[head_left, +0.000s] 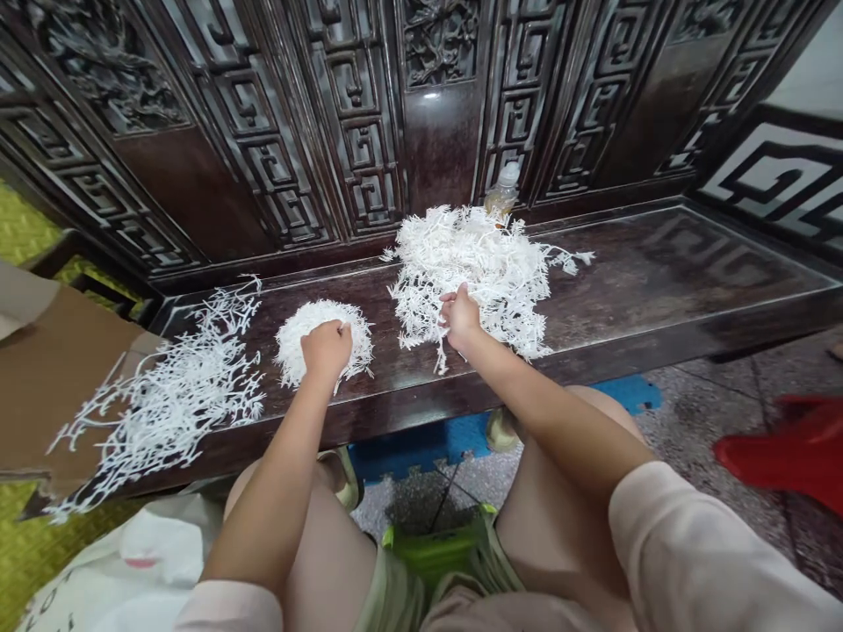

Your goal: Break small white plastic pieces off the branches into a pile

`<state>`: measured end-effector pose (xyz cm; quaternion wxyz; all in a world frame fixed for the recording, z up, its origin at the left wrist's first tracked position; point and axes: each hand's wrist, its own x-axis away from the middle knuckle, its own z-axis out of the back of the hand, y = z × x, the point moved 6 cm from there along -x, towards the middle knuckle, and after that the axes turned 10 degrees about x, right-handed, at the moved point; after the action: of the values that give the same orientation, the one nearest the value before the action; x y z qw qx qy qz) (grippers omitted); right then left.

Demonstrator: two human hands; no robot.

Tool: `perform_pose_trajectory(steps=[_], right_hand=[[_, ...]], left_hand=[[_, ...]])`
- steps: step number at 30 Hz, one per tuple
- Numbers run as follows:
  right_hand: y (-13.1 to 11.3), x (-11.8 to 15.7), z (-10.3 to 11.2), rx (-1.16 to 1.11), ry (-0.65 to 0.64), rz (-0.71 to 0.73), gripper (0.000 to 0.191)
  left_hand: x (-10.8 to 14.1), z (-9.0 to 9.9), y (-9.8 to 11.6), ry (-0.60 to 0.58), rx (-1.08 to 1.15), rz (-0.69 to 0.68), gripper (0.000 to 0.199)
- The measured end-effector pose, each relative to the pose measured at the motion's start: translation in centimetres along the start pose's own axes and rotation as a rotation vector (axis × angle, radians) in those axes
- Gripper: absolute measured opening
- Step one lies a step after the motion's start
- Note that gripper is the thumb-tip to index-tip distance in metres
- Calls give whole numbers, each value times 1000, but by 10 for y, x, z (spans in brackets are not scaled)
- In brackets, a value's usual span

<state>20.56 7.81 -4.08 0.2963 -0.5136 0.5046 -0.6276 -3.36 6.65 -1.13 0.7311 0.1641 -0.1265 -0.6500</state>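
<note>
Over a small round heap of short white pieces (295, 338), my left hand (326, 348) is closed, its fingers curled down. Whatever it may hold is hidden. A larger pile of white plastic sprigs (487, 250), branched with spiky tips, lies to the right. At the front of that pile my right hand (462, 318) has its fingers pinched on a white sprig (441, 358), whose stem hangs below. Further left, bare branching white stems (190, 386) form a loose heap reaching over the bench's left end.
A clear bottle with a white cap (505, 186) stands behind the large pile. The dark wooden bench (625, 281) has a carved back (441, 132). A cardboard box (66, 360) is at the left, a white bag (151, 562) below it, a red plastic object (790, 452) at the right.
</note>
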Motion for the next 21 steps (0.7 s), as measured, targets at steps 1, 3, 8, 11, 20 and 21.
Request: perform_pose_trajectory(steps=[1, 3, 8, 11, 20, 21], right_hand=[[0, 3, 3, -48, 58, -14, 47], [-2, 5, 6, -103, 106, -33, 46], [-9, 4, 13, -145, 140, -43, 45], [-11, 4, 13, -142, 144, -47, 44], [-15, 0, 14, -151, 143, -23, 44], [-15, 0, 14, -155, 145, -20, 44]], left_hand=[[-2, 0, -9, -3, -31, 72, 34], [-4, -1, -23, 3, -60, 178, 35], [-7, -6, -42, 71, -63, 325, 44], [-8, -6, -50, 76, -28, 379, 51], [-8, 5, -52, 127, -17, 328, 36], [-8, 5, -51, 145, -11, 320, 37]])
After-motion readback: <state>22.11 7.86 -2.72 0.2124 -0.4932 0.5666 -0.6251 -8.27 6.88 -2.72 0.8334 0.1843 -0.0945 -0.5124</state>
